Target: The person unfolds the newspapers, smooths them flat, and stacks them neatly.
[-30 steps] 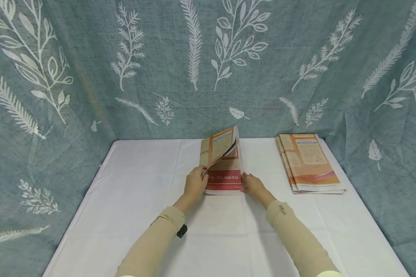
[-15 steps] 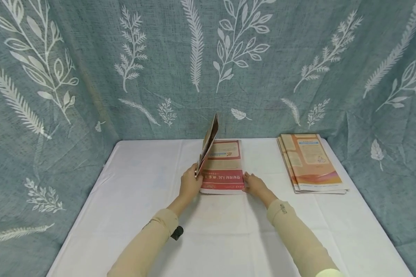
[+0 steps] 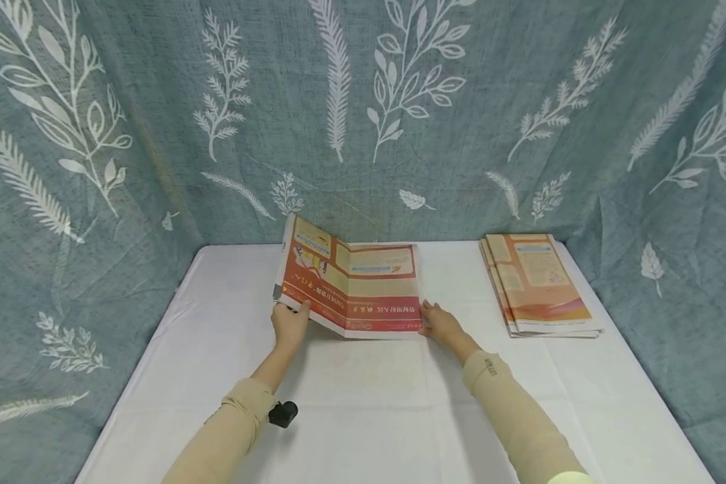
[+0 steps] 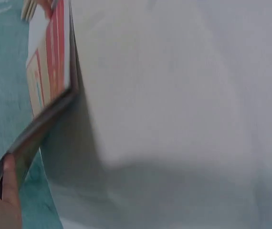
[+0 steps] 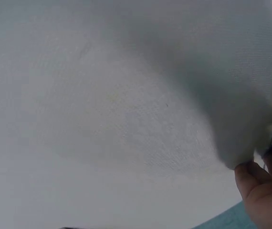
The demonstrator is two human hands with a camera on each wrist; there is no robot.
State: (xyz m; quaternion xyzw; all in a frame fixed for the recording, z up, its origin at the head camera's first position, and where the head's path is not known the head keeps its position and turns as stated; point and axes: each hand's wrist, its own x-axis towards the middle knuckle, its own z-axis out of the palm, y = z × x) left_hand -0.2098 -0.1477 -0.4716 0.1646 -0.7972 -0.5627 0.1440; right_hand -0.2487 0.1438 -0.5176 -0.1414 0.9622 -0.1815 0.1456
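A folded newspaper with red and tan print lies spread at the table's back middle. Its right half is flat, while its left half tilts up from the crease. My left hand grips the lower edge of that raised half; the left wrist view shows the thumb along the paper's layered edge. At the lower right corner, my right hand pinches the newspaper's edge. Curled fingers of the right hand also appear at the right of its wrist view, with only a sliver of paper showing.
A small stack of folded newspapers lies at the back right of the white-covered table. A green curtain with white leaf prints hangs behind and at both sides. A black device sits on the left wrist.
My left hand has moved left, swinging the newspaper's upper half over from the right so the inner red pages face up. The right hand has stayed at the lower right corner.
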